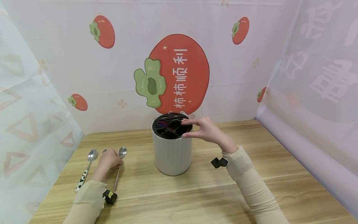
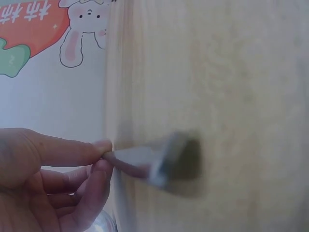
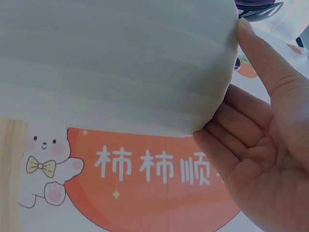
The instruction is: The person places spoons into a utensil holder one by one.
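My left hand point(image 1: 110, 159) pinches the thin handle of a metal spoon point(image 1: 122, 152) between thumb and fingers. Close to the left wrist camera, the blurred handle end point(image 2: 176, 166) points toward me, and only a sliver of the bowl shows beyond the fingers. My right hand point(image 1: 205, 130) holds the right side of a ribbed white utensil holder point(image 1: 172, 157), with the thumb at its front rim and the fingers farther back. Inside the holder's black slotted top stand a dark round-headed utensil point(image 1: 175, 124) and a shiny purple-toned utensil point(image 1: 162, 124).
Left of my left hand lies another metal spoon point(image 1: 92, 155) with a black-and-white patterned handle. The wooden table point(image 1: 173, 199) meets a printed cloth backdrop point(image 1: 123, 74) behind the holder. More cloth walls flank the table on both sides.
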A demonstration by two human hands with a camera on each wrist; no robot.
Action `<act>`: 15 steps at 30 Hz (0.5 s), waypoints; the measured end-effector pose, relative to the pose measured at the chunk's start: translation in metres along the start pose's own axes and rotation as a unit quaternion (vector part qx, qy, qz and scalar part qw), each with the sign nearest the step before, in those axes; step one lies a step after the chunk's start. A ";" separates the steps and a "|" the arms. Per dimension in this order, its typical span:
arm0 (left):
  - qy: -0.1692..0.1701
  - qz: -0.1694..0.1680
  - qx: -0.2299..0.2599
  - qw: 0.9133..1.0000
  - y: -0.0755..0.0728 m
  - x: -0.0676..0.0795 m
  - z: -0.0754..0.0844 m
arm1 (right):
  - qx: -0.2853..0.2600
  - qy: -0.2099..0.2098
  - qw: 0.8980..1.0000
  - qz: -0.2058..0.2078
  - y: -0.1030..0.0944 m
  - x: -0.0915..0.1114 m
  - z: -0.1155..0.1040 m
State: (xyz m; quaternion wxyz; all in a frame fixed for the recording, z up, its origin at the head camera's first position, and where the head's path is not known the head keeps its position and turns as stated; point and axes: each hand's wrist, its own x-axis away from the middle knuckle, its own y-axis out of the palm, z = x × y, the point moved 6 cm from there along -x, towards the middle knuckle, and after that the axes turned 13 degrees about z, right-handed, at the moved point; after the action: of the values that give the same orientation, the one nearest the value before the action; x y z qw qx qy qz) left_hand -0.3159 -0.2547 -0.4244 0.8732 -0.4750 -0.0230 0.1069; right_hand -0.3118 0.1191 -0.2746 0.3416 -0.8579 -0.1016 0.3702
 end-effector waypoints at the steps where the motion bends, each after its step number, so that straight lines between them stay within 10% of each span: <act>1: -0.002 -0.001 0.002 1.000 0.000 0.000 0.000 | 0.001 -0.001 1.000 0.000 0.000 0.000 0.000; 15: 0.007 -0.001 0.012 1.000 0.001 -0.001 0.001 | 0.000 -0.001 1.000 0.001 0.000 0.000 0.000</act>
State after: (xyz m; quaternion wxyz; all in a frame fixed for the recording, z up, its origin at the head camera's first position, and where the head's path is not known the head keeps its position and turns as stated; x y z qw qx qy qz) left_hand -0.3177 -0.2533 -0.4248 0.8789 -0.4655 -0.0156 0.1030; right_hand -0.3121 0.1192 -0.2750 0.3413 -0.8577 -0.1008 0.3711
